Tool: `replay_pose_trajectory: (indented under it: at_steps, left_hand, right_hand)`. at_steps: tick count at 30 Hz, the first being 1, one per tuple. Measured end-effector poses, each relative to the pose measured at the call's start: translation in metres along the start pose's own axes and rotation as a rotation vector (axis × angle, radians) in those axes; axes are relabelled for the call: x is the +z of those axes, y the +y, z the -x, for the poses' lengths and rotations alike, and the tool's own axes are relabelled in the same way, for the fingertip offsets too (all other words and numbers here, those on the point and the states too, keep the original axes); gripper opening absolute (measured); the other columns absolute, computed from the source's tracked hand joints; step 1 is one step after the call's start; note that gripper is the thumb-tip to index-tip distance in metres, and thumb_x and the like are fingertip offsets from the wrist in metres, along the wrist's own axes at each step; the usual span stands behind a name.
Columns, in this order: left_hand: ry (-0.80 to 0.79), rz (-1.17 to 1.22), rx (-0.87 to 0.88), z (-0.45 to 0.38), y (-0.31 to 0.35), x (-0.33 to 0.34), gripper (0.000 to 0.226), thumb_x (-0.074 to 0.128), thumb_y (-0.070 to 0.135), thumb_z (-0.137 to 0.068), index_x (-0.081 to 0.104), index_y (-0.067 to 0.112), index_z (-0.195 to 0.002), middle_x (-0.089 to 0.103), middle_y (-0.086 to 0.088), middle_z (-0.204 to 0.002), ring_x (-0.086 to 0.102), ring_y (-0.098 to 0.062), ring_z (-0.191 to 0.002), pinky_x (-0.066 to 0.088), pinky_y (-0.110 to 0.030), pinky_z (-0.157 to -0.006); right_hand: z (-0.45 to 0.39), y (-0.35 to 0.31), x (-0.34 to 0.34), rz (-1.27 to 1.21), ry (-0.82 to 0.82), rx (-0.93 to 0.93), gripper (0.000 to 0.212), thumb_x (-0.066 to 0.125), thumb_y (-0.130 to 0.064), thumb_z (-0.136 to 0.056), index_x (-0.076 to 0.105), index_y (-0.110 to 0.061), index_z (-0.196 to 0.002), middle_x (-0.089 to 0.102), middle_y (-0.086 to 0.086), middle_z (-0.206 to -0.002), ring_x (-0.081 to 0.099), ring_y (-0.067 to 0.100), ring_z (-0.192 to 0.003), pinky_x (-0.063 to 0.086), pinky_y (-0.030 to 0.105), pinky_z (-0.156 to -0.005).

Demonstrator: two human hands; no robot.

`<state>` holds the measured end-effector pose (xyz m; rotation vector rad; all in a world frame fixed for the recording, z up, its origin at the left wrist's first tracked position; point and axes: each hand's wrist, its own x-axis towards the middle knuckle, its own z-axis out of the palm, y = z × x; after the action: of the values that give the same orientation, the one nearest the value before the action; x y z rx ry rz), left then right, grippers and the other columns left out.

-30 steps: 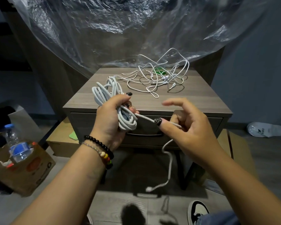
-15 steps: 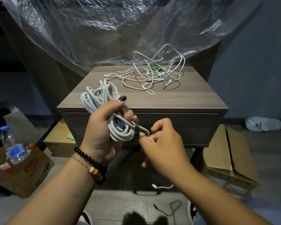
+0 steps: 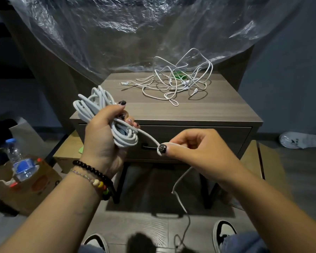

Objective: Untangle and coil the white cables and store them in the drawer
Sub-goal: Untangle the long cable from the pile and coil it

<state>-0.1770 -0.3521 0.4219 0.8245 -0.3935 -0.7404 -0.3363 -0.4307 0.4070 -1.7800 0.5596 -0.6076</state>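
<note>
Right hand [image 3: 195,148] has swung back out to 3 o'clock, fingers pinching the free tail of the coil [image 3: 106,117] gripped in left hand [image 3: 102,141]: another wrap starting; tangle [image 3: 179,83] on tabletop [image 3: 217,108] untouched, drawer [image 3: 199,141] closed.

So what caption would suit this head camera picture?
Left hand grips a coiled white cable; right hand pinches its loose end; tangled cables wait on the nightstand.

The coiled cable [image 3: 106,114] gripped in the left hand [image 3: 102,141] looks smooth, matt white plastic, while beyond that grip the nightstand [image 3: 217,110] shows matt grey wood grain under a glossy, crinkled clear plastic sheet [image 3: 135,33].
</note>
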Motion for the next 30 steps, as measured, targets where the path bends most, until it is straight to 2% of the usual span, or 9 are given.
replay_pose_trajectory:
  at_steps: [5, 8, 12, 14, 17, 22, 24, 26, 30]
  left_hand:
    - [-0.012, -0.18, -0.04, 0.0, -0.007, 0.0, 0.022, 0.052, 0.008, -0.089, 0.048, 0.011, -0.068, 0.042, -0.001, -0.05, 0.044, -0.011, -0.043, 0.044, -0.022, -0.049]
    - [-0.01, -0.274, -0.147, 0.001, -0.009, 0.002, 0.017, 0.056, 0.012, -0.089, 0.048, 0.012, -0.073, 0.041, -0.004, -0.057, 0.044, -0.012, -0.042, 0.042, -0.02, -0.045]
    - [-0.028, -0.392, -0.316, 0.005, -0.016, 0.001, 0.021, 0.063, 0.028, -0.085, 0.057, 0.008, -0.082, 0.049, -0.005, -0.061, 0.051, -0.013, -0.045, 0.047, -0.019, -0.043]
    - [-0.066, -0.391, -0.412, 0.008, -0.023, 0.001, 0.035, 0.068, 0.038, -0.076, 0.059, 0.005, -0.085, 0.054, -0.01, -0.066, 0.055, -0.019, -0.053, 0.052, -0.026, -0.053]
    - [-0.16, -0.389, -0.51, 0.012, -0.032, 0.002, 0.065, 0.066, 0.053, -0.071, 0.06, -0.001, -0.106, 0.059, -0.026, -0.098, 0.057, -0.037, -0.09, 0.049, -0.046, -0.092]
    - [-0.333, -0.325, -0.635, 0.017, -0.035, 0.001, 0.116, 0.074, 0.076, -0.042, 0.055, -0.002, -0.126, 0.048, -0.034, -0.131, 0.042, -0.048, -0.123, 0.033, -0.053, -0.108]
    - [-0.356, -0.333, -0.627, 0.017, -0.035, -0.002, 0.121, 0.082, 0.072, -0.032, 0.054, 0.0, -0.126, 0.041, -0.036, -0.135, 0.034, -0.049, -0.126, 0.029, -0.056, -0.107]
    - [-0.365, -0.372, -0.601, 0.017, -0.035, -0.004, 0.102, 0.093, 0.053, -0.028, 0.065, 0.003, -0.113, 0.048, -0.031, -0.128, 0.042, -0.044, -0.116, 0.037, -0.052, -0.1]
    - [-0.509, -0.388, -0.577, 0.019, -0.03, -0.004, 0.058, 0.084, 0.01, -0.051, 0.069, 0.005, -0.106, 0.053, -0.028, -0.118, 0.049, -0.038, -0.105, 0.047, -0.044, -0.093]
  right_hand:
    - [0.0, 0.003, -0.002, 0.05, -0.051, -0.104, 0.002, 0.076, -0.011, -0.078, 0.075, -0.013, -0.08, 0.072, 0.01, -0.077, 0.063, 0.015, -0.071, 0.052, 0.033, -0.069]
    - [0.0, 0.003, -0.002, 0.059, -0.077, -0.204, 0.004, 0.075, -0.007, -0.079, 0.076, -0.007, -0.083, 0.071, 0.006, -0.08, 0.067, 0.012, -0.076, 0.053, 0.025, -0.073]
    - [-0.001, 0.003, -0.002, 0.207, 0.011, -0.431, 0.009, 0.078, -0.012, -0.076, 0.078, -0.011, -0.085, 0.065, -0.001, -0.075, 0.062, 0.008, -0.07, 0.043, 0.014, -0.064]
    - [-0.003, 0.005, -0.004, 0.321, 0.065, -0.539, 0.01, 0.077, -0.014, -0.075, 0.078, -0.011, -0.084, 0.061, -0.003, -0.073, 0.059, 0.007, -0.067, 0.039, 0.01, -0.063]
    - [-0.004, 0.005, -0.006, 0.445, 0.109, -0.611, 0.01, 0.077, -0.016, -0.075, 0.078, -0.012, -0.084, 0.06, -0.004, -0.072, 0.058, 0.006, -0.065, 0.039, 0.009, -0.062]
    - [-0.008, 0.006, -0.01, 0.394, 0.168, -0.519, 0.01, 0.076, -0.02, -0.072, 0.079, -0.015, -0.079, 0.061, -0.009, -0.07, 0.059, 0.003, -0.064, 0.04, 0.01, -0.061]
    - [-0.008, 0.004, -0.013, 0.379, 0.174, -0.487, 0.01, 0.076, -0.02, -0.071, 0.079, -0.016, -0.08, 0.062, -0.01, -0.07, 0.06, 0.003, -0.066, 0.042, 0.01, -0.062]
    - [-0.007, 0.002, -0.016, 0.38, 0.153, -0.466, 0.009, 0.078, -0.016, -0.072, 0.079, -0.017, -0.081, 0.061, -0.014, -0.071, 0.06, 0.002, -0.067, 0.042, 0.011, -0.062]
    - [-0.005, -0.001, -0.02, 0.39, 0.137, -0.426, 0.011, 0.082, -0.013, -0.071, 0.079, -0.019, -0.081, 0.063, -0.015, -0.073, 0.062, 0.002, -0.071, 0.044, 0.012, -0.065]
